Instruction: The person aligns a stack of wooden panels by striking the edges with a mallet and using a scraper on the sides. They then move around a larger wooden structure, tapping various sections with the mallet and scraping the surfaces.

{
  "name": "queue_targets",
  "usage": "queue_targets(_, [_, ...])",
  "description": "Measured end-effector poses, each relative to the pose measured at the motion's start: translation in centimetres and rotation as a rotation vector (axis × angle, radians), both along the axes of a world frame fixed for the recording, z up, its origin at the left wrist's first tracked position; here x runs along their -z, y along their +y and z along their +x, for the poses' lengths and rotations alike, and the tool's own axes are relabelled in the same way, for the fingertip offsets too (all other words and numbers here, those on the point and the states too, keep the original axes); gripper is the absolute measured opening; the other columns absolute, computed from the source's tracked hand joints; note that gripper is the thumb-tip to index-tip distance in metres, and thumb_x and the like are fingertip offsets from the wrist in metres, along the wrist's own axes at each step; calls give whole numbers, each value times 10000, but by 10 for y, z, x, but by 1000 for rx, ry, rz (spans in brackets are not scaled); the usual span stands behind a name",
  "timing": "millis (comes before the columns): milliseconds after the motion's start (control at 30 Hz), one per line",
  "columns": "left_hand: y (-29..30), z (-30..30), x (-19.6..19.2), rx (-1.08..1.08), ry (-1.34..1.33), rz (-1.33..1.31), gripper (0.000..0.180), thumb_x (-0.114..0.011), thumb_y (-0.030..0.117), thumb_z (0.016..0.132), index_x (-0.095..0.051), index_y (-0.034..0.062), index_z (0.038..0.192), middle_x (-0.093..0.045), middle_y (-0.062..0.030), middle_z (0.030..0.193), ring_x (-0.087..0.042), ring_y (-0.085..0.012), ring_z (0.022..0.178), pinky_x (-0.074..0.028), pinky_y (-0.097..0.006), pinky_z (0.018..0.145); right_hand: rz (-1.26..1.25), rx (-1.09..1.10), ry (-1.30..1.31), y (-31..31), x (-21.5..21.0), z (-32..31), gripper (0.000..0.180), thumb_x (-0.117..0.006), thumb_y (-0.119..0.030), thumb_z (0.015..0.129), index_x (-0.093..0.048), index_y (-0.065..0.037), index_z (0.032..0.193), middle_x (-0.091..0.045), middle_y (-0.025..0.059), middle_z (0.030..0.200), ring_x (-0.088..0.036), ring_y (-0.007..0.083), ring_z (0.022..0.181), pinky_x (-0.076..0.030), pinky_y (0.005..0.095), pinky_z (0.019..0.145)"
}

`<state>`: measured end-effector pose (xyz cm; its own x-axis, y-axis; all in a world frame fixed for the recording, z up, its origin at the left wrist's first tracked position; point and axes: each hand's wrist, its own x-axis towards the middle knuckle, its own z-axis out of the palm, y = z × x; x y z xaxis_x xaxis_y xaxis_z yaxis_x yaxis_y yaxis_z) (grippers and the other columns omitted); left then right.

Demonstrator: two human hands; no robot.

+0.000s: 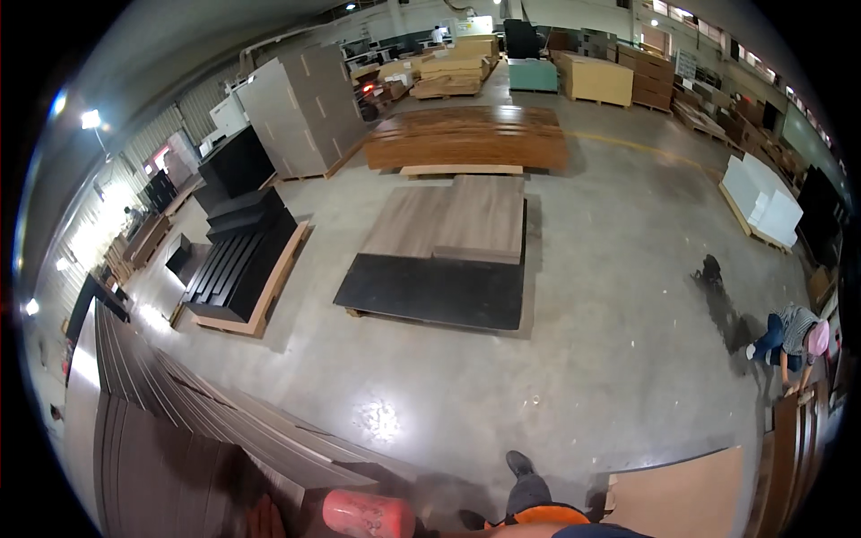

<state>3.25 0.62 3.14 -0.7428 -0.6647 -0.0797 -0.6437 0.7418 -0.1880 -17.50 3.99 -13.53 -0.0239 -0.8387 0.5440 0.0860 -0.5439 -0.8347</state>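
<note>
Reaching with left hand (262, 518) to brown panels (152, 457), already stacked near left, with red cylinder (368, 514) just right. Cannot tell grip of left or right hand. Judging handling under way, with remaining amount not shown.

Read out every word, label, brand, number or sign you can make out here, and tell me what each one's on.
No readable text anywhere in this view.
Red object at the lower edge: faint marks, too blurred to tell print from scuffs.
Bright panel at the far end: too small to read.
</note>
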Motion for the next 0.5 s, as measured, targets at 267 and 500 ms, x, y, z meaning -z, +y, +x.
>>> queue_targets(267, [10,-1,0,18,164,-3,580,-491,262,883,-353,-113,1303,-361,-313,1344,-326,-462,1257,-256,-495,1067,-99,189,109,7,-14,7,312,-570,-139,808,-595,-34,1101,-594,128,1120,-579,261,1014,-484,359,844])
queue_targets(500, [9,28,24,-43,266,128,688,-544,198,789,-287,-98,1354,-292,-298,1404,-258,-459,1308,-178,-512,1086,-246,400,220,9,-28,27,326,-567,-83,819,-590,-32,1140,-584,130,1166,-570,250,1073,-482,340,883])
